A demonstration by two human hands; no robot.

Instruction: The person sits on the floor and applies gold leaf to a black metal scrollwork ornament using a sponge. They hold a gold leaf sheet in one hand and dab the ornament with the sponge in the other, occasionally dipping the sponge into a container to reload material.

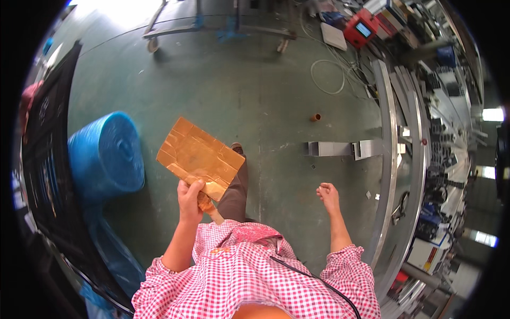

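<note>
My left hand (191,201) grips the near edge of a flat piece of brown cardboard (197,150), thumb on top. Its surface is creased and shiny, as if covered in packing tape. A crumpled orange-brown strip (206,202) hangs beside the fingers toward my shirt. Out to the right, over the floor, my right hand (328,196) is loosely closed, and nothing shows in it. Under the cardboard, one dark trouser leg (236,189) and the tip of a shoe are partly hidden.
Left of me stands a big roll of blue plastic film (119,151) beside a black panel (56,138). Grey metal profiles (332,149) jut from a long metal rail (386,159) at right. A small brown tube (315,117) lies on the floor. A wheeled frame (212,31) stands ahead.
</note>
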